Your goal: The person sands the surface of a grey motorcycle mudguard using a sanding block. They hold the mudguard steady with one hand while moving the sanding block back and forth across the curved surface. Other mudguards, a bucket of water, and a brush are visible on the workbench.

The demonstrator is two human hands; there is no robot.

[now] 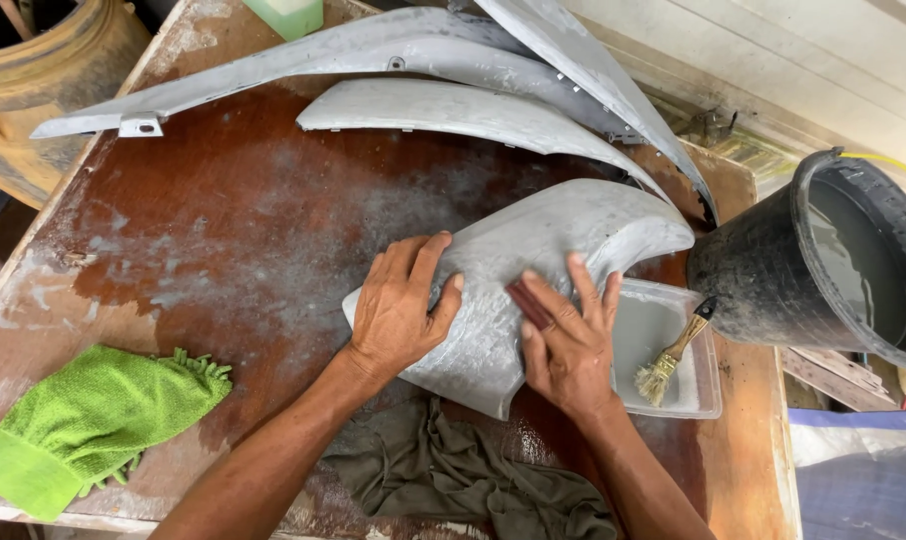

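A curved grey body panel [553, 250] lies across the middle of the wet brown table [223, 220], its surface dull and scuffed. My left hand [398, 305] lies flat on the panel's left end, fingers spread, holding it down. My right hand [568, 340] presses a small dark reddish piece of sandpaper [529, 304] against the panel's middle, fingers stretched over it.
Three more long grey panels [453, 105] lie at the back. A clear tray of water [668, 330] with a brush [671, 355] sits right of my hand, a black bucket [833, 260] beyond it. A green cloth [93, 420] lies front left, a dark rag [453, 470] under my arms.
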